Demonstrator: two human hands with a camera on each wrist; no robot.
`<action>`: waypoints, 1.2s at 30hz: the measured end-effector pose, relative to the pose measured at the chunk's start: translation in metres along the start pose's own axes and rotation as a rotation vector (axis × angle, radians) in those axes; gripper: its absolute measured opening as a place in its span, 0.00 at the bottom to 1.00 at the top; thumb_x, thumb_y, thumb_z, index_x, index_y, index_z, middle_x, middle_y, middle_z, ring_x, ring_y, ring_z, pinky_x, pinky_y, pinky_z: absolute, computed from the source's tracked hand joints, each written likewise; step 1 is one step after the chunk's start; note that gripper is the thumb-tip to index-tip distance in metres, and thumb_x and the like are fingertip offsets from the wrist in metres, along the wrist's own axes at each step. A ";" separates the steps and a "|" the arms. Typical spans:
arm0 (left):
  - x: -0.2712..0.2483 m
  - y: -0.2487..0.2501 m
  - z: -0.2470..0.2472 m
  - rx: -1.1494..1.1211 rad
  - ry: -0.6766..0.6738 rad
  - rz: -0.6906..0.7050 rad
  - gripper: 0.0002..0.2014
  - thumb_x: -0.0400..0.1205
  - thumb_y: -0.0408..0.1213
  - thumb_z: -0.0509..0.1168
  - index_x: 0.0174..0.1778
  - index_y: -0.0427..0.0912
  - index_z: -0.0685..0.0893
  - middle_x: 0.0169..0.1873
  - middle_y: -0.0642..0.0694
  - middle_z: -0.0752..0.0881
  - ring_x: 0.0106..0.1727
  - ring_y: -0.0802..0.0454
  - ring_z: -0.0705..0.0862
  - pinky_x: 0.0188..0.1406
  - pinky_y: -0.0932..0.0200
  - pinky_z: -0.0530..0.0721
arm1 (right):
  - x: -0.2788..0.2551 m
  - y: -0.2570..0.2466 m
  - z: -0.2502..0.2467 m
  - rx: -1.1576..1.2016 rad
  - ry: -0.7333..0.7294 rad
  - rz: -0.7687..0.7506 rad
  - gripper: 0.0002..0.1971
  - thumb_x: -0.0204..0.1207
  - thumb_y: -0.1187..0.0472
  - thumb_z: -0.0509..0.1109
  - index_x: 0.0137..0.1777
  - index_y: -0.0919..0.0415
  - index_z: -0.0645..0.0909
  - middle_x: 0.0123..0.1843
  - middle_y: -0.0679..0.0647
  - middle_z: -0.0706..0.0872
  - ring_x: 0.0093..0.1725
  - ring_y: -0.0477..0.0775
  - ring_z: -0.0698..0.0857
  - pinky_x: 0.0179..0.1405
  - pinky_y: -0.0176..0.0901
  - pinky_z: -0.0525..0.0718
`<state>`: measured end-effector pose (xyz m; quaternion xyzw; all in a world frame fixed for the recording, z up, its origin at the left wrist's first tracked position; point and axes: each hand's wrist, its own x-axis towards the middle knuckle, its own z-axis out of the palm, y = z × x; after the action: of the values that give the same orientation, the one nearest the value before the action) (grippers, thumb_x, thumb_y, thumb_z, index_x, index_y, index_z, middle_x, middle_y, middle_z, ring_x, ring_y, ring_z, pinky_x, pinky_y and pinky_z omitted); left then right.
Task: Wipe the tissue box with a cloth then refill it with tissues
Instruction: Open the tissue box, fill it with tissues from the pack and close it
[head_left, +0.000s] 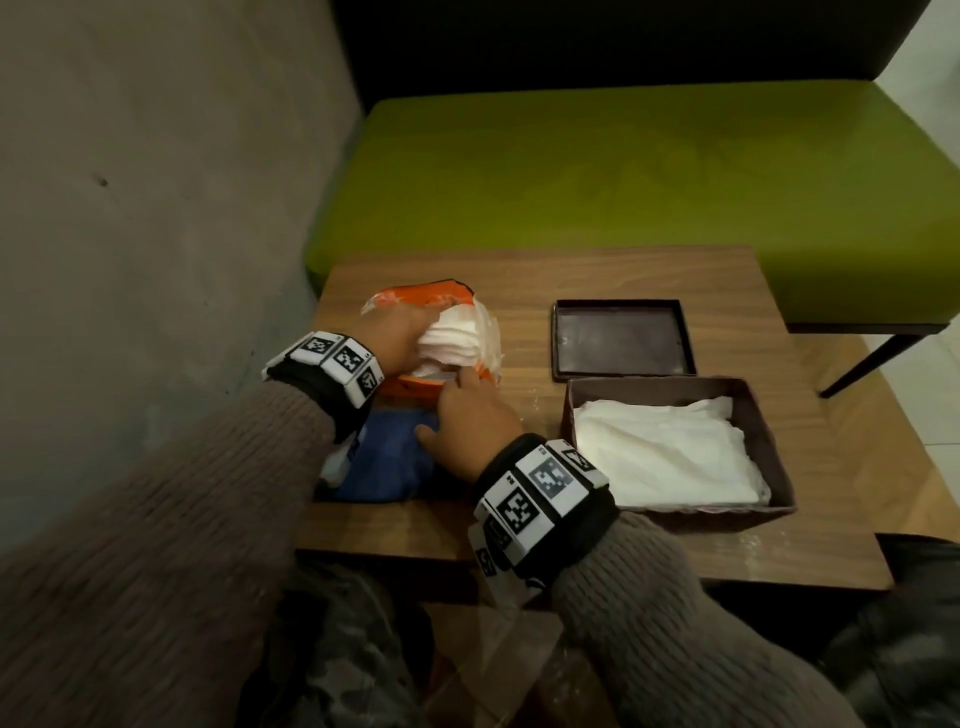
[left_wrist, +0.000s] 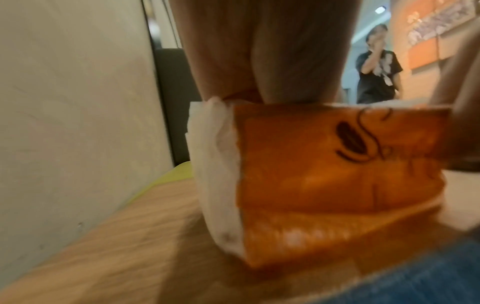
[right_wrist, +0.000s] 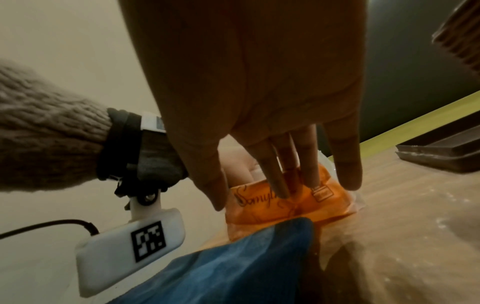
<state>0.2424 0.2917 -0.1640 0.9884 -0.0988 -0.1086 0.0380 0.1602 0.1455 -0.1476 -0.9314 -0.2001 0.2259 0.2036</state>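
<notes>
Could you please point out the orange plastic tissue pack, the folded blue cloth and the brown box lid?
Orange plastic tissue pack (left_wrist: 337, 174), left wrist view, on its printed front.
Folded blue cloth (head_left: 387, 457), head view, on its middle.
Brown box lid (head_left: 621, 340), head view, on its inner floor.

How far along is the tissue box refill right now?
Looks done: the blue cloth lies set aside, and the open tissue box already holds tissues. In hand: the left hand grips a stack from the orange pack, steadied by the right hand. Left: adding it, then the lid.
</notes>
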 end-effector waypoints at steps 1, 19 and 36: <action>-0.002 -0.002 -0.004 -0.038 0.030 -0.011 0.29 0.74 0.44 0.73 0.71 0.44 0.74 0.58 0.35 0.85 0.58 0.37 0.83 0.55 0.48 0.81 | 0.001 0.000 -0.001 -0.002 0.001 0.006 0.27 0.80 0.50 0.64 0.73 0.68 0.69 0.73 0.63 0.68 0.73 0.63 0.69 0.69 0.55 0.74; -0.023 -0.020 -0.014 -0.159 0.351 -0.083 0.16 0.70 0.36 0.68 0.53 0.39 0.79 0.51 0.34 0.84 0.53 0.35 0.82 0.47 0.44 0.81 | 0.000 0.000 0.001 -0.020 -0.021 -0.001 0.26 0.81 0.50 0.63 0.70 0.69 0.73 0.72 0.64 0.69 0.74 0.65 0.66 0.69 0.57 0.73; -0.006 0.001 0.011 0.020 0.147 0.001 0.20 0.73 0.43 0.72 0.61 0.44 0.81 0.53 0.38 0.88 0.53 0.38 0.86 0.50 0.51 0.80 | -0.001 0.006 -0.001 0.033 0.019 -0.037 0.24 0.81 0.51 0.64 0.69 0.68 0.74 0.72 0.65 0.69 0.72 0.66 0.69 0.69 0.57 0.75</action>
<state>0.2343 0.2914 -0.1734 0.9940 -0.0971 -0.0349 0.0355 0.1616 0.1400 -0.1497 -0.9262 -0.2116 0.2163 0.2250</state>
